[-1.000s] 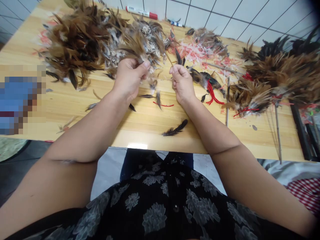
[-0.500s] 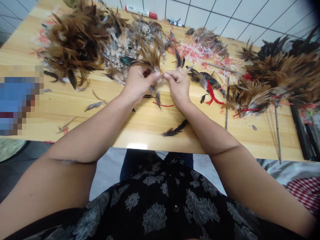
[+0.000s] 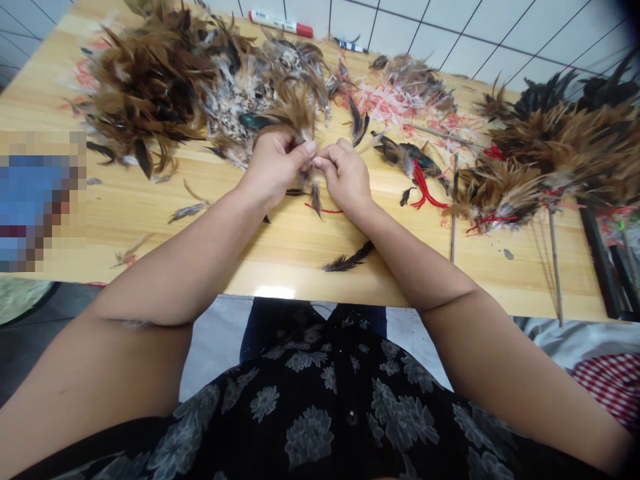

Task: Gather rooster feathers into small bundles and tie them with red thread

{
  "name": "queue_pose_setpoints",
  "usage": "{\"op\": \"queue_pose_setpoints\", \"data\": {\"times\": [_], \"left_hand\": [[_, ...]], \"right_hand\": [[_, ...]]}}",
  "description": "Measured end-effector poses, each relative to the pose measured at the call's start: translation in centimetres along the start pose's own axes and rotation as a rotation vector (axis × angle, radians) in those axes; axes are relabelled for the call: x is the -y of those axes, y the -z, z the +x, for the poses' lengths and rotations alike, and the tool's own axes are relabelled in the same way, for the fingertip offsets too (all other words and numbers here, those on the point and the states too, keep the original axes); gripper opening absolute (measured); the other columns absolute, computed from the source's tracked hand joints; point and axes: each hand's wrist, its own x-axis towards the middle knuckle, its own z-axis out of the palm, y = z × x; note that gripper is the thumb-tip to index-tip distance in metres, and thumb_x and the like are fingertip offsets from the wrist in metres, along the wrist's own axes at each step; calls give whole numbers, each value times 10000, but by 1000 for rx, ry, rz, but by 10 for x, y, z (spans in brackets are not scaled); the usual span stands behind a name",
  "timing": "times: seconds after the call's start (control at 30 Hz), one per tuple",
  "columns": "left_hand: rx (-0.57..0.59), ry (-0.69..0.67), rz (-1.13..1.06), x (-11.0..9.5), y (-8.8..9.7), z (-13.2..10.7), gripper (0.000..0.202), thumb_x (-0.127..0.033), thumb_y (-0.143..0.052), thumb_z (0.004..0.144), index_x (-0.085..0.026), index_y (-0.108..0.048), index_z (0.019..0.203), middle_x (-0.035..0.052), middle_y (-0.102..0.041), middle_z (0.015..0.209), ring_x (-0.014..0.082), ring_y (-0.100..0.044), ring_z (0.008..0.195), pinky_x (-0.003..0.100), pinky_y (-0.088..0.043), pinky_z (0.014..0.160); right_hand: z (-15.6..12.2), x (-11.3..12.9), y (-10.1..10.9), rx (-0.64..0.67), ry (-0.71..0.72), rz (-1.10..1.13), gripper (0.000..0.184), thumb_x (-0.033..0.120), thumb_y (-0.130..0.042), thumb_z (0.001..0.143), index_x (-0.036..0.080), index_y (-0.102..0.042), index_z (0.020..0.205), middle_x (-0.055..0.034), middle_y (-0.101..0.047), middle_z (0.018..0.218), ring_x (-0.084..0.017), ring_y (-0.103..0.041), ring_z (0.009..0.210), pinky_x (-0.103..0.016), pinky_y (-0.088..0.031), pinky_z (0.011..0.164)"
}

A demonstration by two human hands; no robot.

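My left hand (image 3: 274, 163) pinches a tuft of brown rooster feathers (image 3: 296, 113) that rises above its fingers. My right hand (image 3: 344, 177) has closed fingertips against the left fingertips, at the tuft's base. Behind my hands lie a large heap of brown hackle feathers (image 3: 150, 80) and a speckled feather pile (image 3: 235, 113). A loose dark feather (image 3: 347, 259) rests on the table below my hands. The small thing between my fingertips is mostly hidden.
The wooden table (image 3: 150, 217) carries red thread scraps (image 3: 424, 187) and bound feather bundles (image 3: 495, 197) on the right. Thin sticks and black bars lie at the right end. A red-capped marker (image 3: 280, 23) sits along the far edge, against a tiled wall.
My hands have drawn closer together, with the right hand moving left to meet the left. The brown tuft now stands above my left fingers, and a green-sheened feather is visible behind it.
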Motion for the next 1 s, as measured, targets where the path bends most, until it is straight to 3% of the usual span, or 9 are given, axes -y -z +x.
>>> {"op": "queue_pose_setpoints", "data": {"times": [0.17,0.37,0.57,0.8,1.0], "left_hand": [[-48,235,-223,-20,1,6,454,-47,-950,1151,-275,-718,835,-23,-741,746,180,-714,780,252,-544,701],[-42,465,-324,-33,-4,6,525,-29,-988,1191,-191,-664,811,-17,-695,730,85,-676,574,140,-557,580],[-42,489,-337,-40,-12,0,560,-2,-894,1246,-165,-665,761,7,-689,711,76,-661,545,121,-547,554],[-7,490,-318,-41,-12,-1,568,-6,-930,1224,-169,-674,743,8,-667,709,82,-649,544,130,-528,545],[52,424,-275,-35,-10,-1,534,-18,-821,1283,-189,-713,789,10,-698,722,114,-660,619,169,-528,568]], "right_hand": [[8,-8,-3,6,16,125,336,563,-844,1239,246,-853,1352,-70,-800,1241,-272,-754,1216,-451,-635,1245],[11,-8,-2,-15,-39,275,424,658,-915,1169,240,-852,1147,-48,-776,1146,-259,-738,1180,-468,-658,1228],[5,7,5,5,-39,327,510,712,-932,1140,244,-793,995,-60,-807,1112,-265,-753,1203,-442,-641,1227],[7,1,2,23,29,242,513,738,-828,1206,265,-790,1010,-68,-806,1122,-277,-754,1206,-456,-625,1240],[4,-2,-1,28,82,87,465,673,-715,1287,255,-828,1117,-86,-832,1237,-290,-767,1270,-445,-617,1210]]}}
